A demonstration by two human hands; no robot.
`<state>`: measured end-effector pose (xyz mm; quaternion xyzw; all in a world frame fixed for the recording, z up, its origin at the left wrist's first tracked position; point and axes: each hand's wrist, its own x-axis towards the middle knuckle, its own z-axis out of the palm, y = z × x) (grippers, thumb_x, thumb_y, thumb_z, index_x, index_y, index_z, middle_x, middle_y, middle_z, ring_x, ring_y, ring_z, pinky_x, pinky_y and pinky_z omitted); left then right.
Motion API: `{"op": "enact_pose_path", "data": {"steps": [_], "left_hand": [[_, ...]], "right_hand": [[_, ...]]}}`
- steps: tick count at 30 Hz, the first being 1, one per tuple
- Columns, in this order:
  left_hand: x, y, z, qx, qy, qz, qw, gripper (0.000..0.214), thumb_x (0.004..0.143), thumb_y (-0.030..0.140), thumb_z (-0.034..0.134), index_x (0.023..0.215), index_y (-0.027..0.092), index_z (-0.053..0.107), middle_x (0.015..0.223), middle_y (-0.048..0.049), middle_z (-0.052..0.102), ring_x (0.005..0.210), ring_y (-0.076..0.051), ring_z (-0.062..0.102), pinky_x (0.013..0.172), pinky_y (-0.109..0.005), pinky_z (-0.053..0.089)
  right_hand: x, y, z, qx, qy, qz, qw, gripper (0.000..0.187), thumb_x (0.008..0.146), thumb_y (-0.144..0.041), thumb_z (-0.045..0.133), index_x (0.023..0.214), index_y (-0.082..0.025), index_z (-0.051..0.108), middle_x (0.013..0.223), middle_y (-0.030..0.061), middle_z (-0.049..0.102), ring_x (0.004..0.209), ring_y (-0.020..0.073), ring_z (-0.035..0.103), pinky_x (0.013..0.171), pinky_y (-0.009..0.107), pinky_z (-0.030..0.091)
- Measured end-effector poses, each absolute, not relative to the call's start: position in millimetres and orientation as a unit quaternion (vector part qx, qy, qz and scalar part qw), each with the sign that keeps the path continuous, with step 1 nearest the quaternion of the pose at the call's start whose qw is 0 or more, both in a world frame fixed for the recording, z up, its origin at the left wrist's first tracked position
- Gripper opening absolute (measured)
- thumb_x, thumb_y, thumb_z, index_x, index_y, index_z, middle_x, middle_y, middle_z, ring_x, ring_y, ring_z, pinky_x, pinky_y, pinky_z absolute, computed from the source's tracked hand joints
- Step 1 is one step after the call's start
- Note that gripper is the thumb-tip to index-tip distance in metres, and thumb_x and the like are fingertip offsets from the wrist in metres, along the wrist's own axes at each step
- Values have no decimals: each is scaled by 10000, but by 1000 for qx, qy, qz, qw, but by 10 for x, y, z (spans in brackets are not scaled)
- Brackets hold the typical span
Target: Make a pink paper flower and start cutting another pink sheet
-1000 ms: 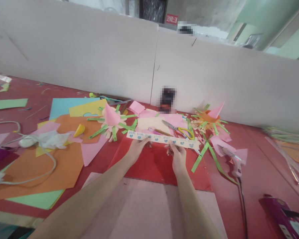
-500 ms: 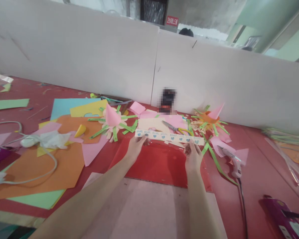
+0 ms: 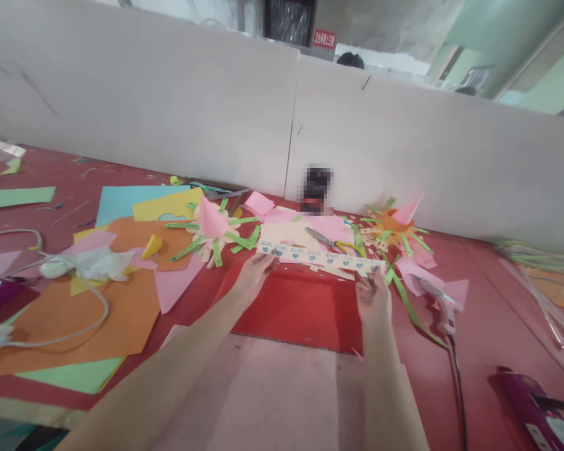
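Note:
A long pale paper strip (image 3: 317, 256) printed with several blue hearts stretches across the far edge of a red sheet (image 3: 296, 307). My left hand (image 3: 254, 277) pinches the strip's left end. My right hand (image 3: 374, 294) pinches its right end. Both hands are closed on it. A pink paper cone flower with green strips (image 3: 212, 228) lies just left of the strip. Yellow-handled scissors (image 3: 336, 242) rest right behind it on cream and pink paper.
A glue gun (image 3: 436, 300) with a black cord lies right of the red sheet, near an orange and pink paper flower (image 3: 395, 225). Orange, pink, blue and green sheets (image 3: 84, 307) and a white cable cover the left. A pale board wall (image 3: 282, 125) closes the back.
My right hand has slid right along the strip from its middle to its right end. The strip has shifted slightly right and away from me.

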<state>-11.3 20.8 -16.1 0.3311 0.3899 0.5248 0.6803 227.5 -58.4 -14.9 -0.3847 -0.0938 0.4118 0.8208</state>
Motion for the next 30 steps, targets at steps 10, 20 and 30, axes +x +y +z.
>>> {"op": "enact_pose_path", "data": {"steps": [10,20,30], "left_hand": [[-94,171,-74,241,350,499,755,87,734,213,622,675,179,567,682,25,622,713,-87,608,705,-209,470],[-108,92,-40,284,293,430,806,155,717,281,645,685,171,540,592,35,526,560,-64,537,636,-191,464],[-120,15,-5,420,259,309,813,303,705,311,618,502,156,455,441,37,403,431,-64,388,526,-218,381]], "right_hand": [[2267,-553,-191,-338,-99,456,817,122,711,-324,623,767,-231,569,736,-46,624,715,79,597,671,250,494],[2142,-688,20,-256,-163,517,800,48,712,-203,590,734,-236,563,508,-89,317,397,49,295,461,176,396],[2009,-747,-3,-367,-336,598,628,252,712,-311,606,947,-226,574,434,-120,185,381,47,105,366,162,197]]}}
